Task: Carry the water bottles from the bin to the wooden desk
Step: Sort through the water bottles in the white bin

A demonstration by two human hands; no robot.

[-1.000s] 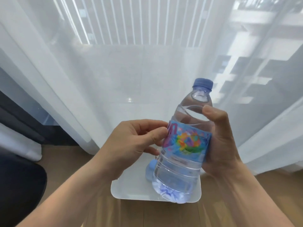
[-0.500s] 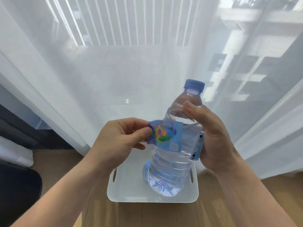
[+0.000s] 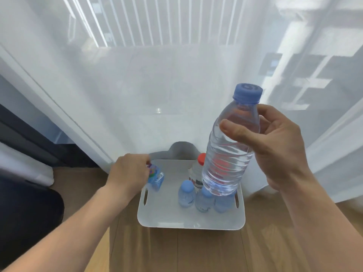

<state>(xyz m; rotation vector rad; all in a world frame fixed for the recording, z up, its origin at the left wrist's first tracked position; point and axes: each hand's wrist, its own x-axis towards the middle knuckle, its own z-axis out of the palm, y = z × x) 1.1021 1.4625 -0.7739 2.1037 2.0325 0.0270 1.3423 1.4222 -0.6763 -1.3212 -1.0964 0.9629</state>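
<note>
Views: one, head-worn, wide-angle.
Position: at the person's head, above the scene.
Facing: forward and steeply down onto the bin (image 3: 188, 225) on the wooden floor (image 3: 176, 252), with the sheer curtain (image 3: 137, 95) behind.
Range: close. The left hand (image 3: 128, 171) pinching a label (image 3: 155, 176) and the right hand (image 3: 275, 142) gripping a water bottle (image 3: 227, 154) are at arm's length, with the bottle nearest the lens.
</note>
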